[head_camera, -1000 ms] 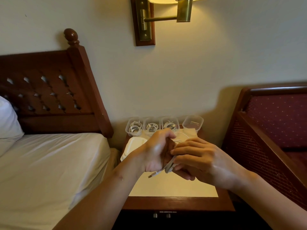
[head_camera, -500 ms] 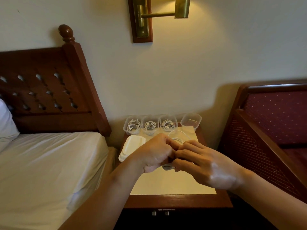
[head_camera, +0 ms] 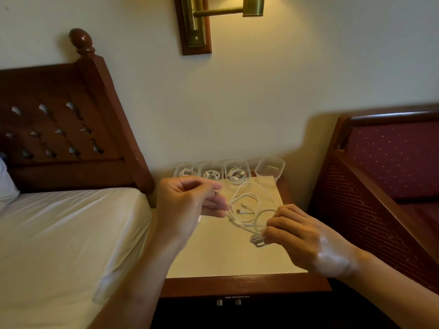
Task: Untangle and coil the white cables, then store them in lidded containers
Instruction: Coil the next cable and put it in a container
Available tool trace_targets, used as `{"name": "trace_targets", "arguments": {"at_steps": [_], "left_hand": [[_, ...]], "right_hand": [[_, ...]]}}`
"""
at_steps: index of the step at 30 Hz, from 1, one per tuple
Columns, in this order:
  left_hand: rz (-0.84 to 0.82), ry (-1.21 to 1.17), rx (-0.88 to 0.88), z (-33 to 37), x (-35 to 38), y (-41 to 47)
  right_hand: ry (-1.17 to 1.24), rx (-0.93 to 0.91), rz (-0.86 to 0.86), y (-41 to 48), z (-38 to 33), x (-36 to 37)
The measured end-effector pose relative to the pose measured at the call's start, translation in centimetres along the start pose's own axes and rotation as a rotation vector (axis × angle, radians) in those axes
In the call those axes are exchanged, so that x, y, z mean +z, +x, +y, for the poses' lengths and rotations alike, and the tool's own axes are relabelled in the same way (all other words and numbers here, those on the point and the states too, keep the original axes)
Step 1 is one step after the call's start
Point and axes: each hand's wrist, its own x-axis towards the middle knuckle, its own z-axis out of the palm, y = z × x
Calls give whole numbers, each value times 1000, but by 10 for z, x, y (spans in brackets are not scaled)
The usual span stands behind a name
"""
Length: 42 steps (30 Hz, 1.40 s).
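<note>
A white cable [head_camera: 247, 210] hangs in loose tangled loops between my two hands above the nightstand [head_camera: 232, 257]. My left hand [head_camera: 190, 205] is raised at the left, its fingertips touching the loops' left end as if pinching it. My right hand [head_camera: 297, 236] grips a bunched part of the cable at its lower right. One plug end shows inside the loops. Along the wall stand three clear containers [head_camera: 236, 173], each with a coiled white cable, and a fourth container [head_camera: 270, 168] holding only a small item. None has a lid on.
A bed with a white sheet [head_camera: 71, 233] and a wooden headboard [head_camera: 71, 129] lies to the left. A red upholstered wooden seat [head_camera: 384, 186] stands at the right. A brass wall lamp [head_camera: 197, 22] hangs above.
My hands were pressed together around the bunched cable; they have pulled apart, left hand up and left, right hand to the right. The cable has spread into open loops between them.
</note>
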Motion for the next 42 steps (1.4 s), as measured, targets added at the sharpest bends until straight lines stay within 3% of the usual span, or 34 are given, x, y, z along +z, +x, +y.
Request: {"name": "trace_targets", "arguments": {"at_steps": [3,6,8,11,16,22,27,31,35,38,42], "left_hand": [[-292,306,135,-4,1,1],[-628,635,75,-21,14,4],[-732,659,69,-32,18,5],[-697,465,-25,-39,20,4],[-663,293,52,-47,24,-3],[-640,36,-32,-53,19,-4],[-448,122,32,-59,27,-8],[-191,372,236,-67,40,-14],[-121,504,328,-77,46,-17],[-150,410,182,-73,52,-20],[-242,-45,-144,-56,52,-17]], "right_hand": [[229,244,85,-9,3,5],[425,401,241,3,1,8],[494,457,303,7,-2,9],[557,560,369,7,-6,8],[573,683,484,13,-13,11],[807,893,546,27,-23,13],[891,1019,604,35,-31,12],[877,1117,576,40,-37,18],[859,1206,602,47,-44,20],[777,1199,601,51,-46,24],[779,1176,723,54,-43,25]]}}
